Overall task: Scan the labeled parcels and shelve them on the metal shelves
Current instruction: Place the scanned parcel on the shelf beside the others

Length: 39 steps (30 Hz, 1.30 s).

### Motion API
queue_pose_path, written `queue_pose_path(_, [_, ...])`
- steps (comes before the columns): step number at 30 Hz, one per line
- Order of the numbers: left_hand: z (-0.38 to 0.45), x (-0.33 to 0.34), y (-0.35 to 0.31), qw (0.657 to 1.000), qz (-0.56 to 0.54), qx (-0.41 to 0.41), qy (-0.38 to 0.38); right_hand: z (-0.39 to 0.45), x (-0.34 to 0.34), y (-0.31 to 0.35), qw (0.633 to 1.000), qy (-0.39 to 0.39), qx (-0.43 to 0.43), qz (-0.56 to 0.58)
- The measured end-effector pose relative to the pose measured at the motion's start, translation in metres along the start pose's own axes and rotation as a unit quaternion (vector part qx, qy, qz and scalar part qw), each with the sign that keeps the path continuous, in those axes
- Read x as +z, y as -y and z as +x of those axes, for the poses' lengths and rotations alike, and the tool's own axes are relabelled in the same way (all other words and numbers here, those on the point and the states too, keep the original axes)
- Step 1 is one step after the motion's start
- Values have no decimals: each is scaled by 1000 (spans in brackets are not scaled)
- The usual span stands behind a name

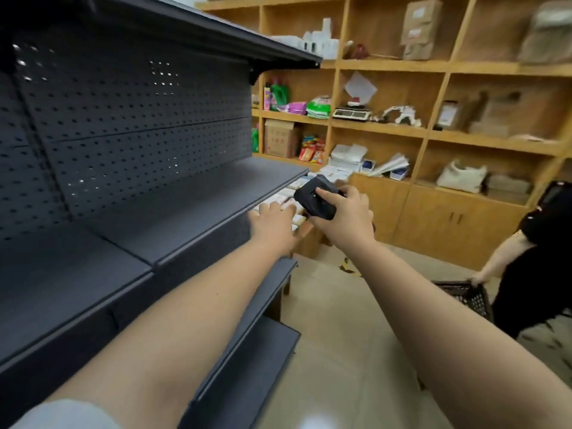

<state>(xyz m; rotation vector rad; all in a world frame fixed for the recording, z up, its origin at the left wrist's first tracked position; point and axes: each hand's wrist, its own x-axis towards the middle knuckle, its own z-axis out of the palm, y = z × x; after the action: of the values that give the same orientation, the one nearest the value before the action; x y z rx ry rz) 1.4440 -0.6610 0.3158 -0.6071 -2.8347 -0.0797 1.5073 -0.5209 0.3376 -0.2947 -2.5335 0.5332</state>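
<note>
The right hand (346, 218) is grasping a black handheld scanner (315, 196) in a firm grip. The left hand (274, 224), fingers released and straight, is reaching over white labeled parcels (289, 198) lying past the far right end of the dark metal shelf (185, 205).

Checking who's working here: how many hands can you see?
3: the left hand reaching toward the parcels, the right hand gripping the scanner, another person's hand on a basket. Others may be hidden.

The metal shelves (173, 193) stood left, wooden shelving (433, 131) behind at right; small parcels (288, 196) lay beyond the metal shelves' end.
</note>
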Motion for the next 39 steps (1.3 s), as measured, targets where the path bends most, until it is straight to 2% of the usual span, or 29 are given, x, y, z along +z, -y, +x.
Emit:
queue_pose_path(4, [68,56,-46,1000,-16,12,15,40,30,-66,999,9,33,-3])
queue_pose_path(11, [186,141,-87,996,-31,72,43,126,98,-170,996,-3,88,-7])
queue_pose_path(19, [357,239,-117,994,-66,64,52,252,184,-271,983,33,177,-25])
queue_pose_path(24, [423,306,-169,990,-78,60,102,311,237,-342,973,94,208,-32])
queue_pose_path(27, [472,346,-199,988,-76,56,119,352,268,-398,969,101,223,-19])
queue_pose_path(35, [647,407,-247,990,-49,-12,134,514,324,-529,969,123,212,21])
queue_pose_path(39, [721,429,-252,980,-77,-98,156,599,357,-565,970,165,175,27])
